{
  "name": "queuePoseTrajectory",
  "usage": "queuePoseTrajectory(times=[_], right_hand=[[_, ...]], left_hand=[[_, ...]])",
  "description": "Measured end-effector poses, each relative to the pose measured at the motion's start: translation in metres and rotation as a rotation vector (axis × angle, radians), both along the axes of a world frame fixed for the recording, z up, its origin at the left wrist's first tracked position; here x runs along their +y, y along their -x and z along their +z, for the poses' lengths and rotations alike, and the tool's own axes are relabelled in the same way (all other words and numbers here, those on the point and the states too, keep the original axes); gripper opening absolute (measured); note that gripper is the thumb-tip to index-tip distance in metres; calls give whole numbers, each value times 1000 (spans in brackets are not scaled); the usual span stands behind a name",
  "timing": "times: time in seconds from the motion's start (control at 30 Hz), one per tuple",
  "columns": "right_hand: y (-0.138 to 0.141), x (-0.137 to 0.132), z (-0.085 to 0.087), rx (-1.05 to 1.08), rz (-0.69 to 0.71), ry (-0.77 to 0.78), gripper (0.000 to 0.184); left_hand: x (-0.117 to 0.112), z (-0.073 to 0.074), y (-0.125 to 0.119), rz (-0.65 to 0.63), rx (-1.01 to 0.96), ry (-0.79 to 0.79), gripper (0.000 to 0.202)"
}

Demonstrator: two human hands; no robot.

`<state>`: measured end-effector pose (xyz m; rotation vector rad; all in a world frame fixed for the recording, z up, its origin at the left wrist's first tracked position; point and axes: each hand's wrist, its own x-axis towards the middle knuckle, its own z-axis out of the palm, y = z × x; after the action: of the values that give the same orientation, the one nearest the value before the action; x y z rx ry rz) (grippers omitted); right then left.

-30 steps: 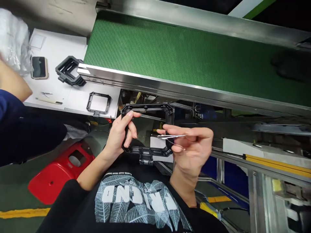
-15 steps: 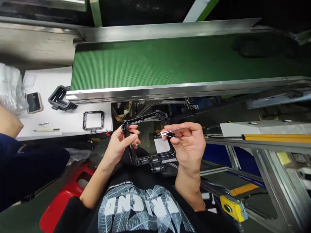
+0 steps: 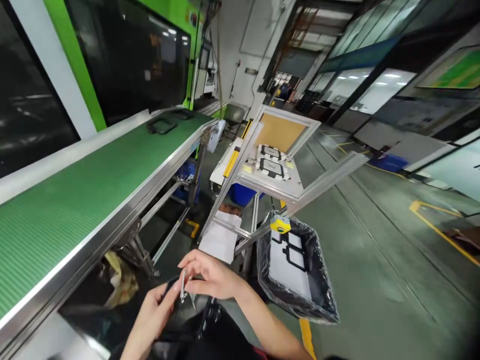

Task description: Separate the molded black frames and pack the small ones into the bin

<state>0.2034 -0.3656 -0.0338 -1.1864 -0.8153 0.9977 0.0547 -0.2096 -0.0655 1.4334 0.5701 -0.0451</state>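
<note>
Low in the view, my left hand (image 3: 150,315) grips a black plastic frame (image 3: 187,320), which is mostly hidden behind both hands. My right hand (image 3: 210,277) is closed on thin metal tweezers (image 3: 183,289), whose tips point down at the frame just beside my left fingers. Both hands hover close together in front of my body, below the edge of the green conveyor belt (image 3: 67,200).
The conveyor runs along the left with a black frame (image 3: 161,125) lying far down it. To the right stands a bin lined with black plastic (image 3: 296,270) holding black frames. A tilted metal work stand (image 3: 277,160) with frames sits behind it. Open factory floor stretches to the right.
My head has swung right, so the white table and the neighbouring person are out of view. My hands have drawn closer together and sit lower in the picture, still holding frame and tweezers.
</note>
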Motion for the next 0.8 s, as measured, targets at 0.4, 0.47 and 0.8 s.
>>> queuePoseTrajectory(times=[0.4,0.47,0.8], right_hand=[[-184,-203,-102,531,-1575,-94,58],[-202,-226,-112,554,-1609,-124,53],[-224,-276,-164,448,-1519,27,23]], left_hand=[[-71,-1,-34,258,70,-404,77],[-86,8,-41,265,37,-308,73],[-162,78,-66,365,-251,244,53]])
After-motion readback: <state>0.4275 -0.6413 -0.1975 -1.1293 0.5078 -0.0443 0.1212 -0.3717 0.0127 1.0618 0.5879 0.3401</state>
